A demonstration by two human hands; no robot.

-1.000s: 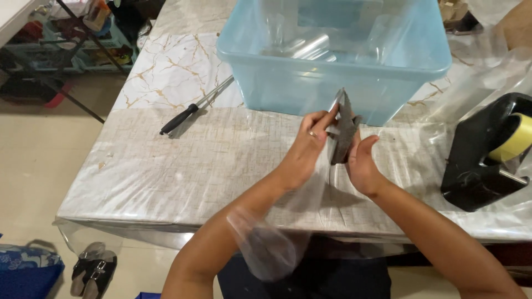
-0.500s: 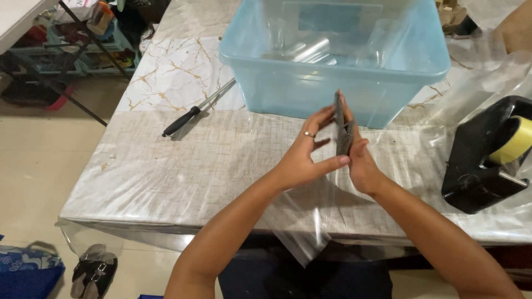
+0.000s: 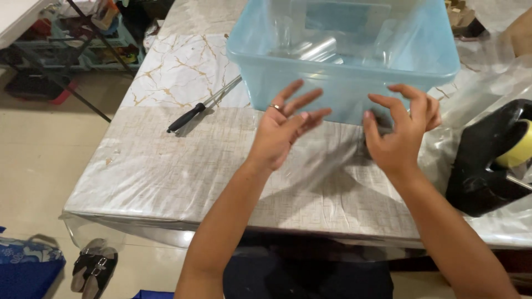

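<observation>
A clear plastic bag (image 3: 327,166) with a small dark object (image 3: 372,145) showing through it lies between the two hands on the table (image 3: 166,166), just in front of the blue plastic bin (image 3: 343,83). The left hand (image 3: 282,130) hovers with fingers spread, grasping nothing; the right hand (image 3: 399,133) is also spread, its fingertips at the bag, though actual contact cannot be told. The object looks bagged; the bag seems unsealed. A black-handled tool (image 3: 194,113) lies toward the table's left edge, a black tape dispenser (image 3: 487,160) at its right edge.
</observation>
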